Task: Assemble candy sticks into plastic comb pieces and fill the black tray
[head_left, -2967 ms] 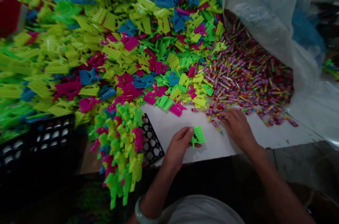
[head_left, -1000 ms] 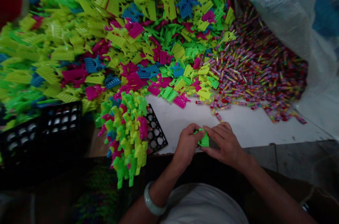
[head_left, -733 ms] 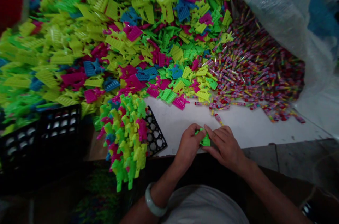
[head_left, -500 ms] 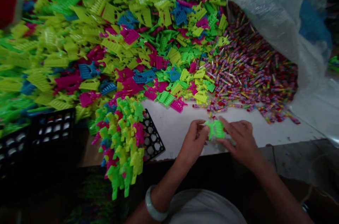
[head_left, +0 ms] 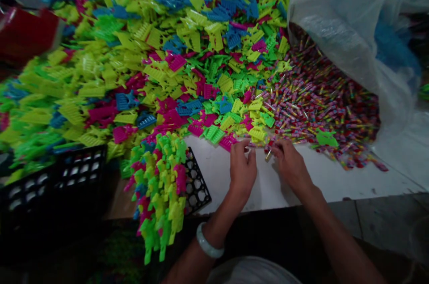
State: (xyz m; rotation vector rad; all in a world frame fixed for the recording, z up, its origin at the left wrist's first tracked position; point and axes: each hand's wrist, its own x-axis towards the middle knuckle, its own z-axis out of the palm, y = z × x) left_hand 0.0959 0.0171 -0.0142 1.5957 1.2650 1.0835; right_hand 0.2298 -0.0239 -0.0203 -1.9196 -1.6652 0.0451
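Observation:
My right hand [head_left: 290, 163] pinches a small tube [head_left: 268, 155] with a clear yellowish end, just above the white tabletop [head_left: 264, 185]. My left hand [head_left: 241, 167] is beside it, fingers curled at the edge of the pile. A dark reddish spot shows between its thumb and forefinger, too small to make out. A bright pink plastic piece [head_left: 228, 142] lies by the left fingertips. Further right, a flat green plastic piece [head_left: 326, 138] rests on the heap of small printed tubes [head_left: 321, 91].
A large heap of yellow, green, pink and blue plastic pieces [head_left: 134, 74] fills the back and left. Upright figures [head_left: 161, 185] stand packed in a black perforated tray [head_left: 197, 188]. More black trays [head_left: 80, 170] sit left. A clear plastic bag [head_left: 335, 20] hangs over the tubes.
The green piece that was between my hands now lies on the tubes to the right. My hands have moved apart slightly, and the right one pinches a tube. The view has shifted.

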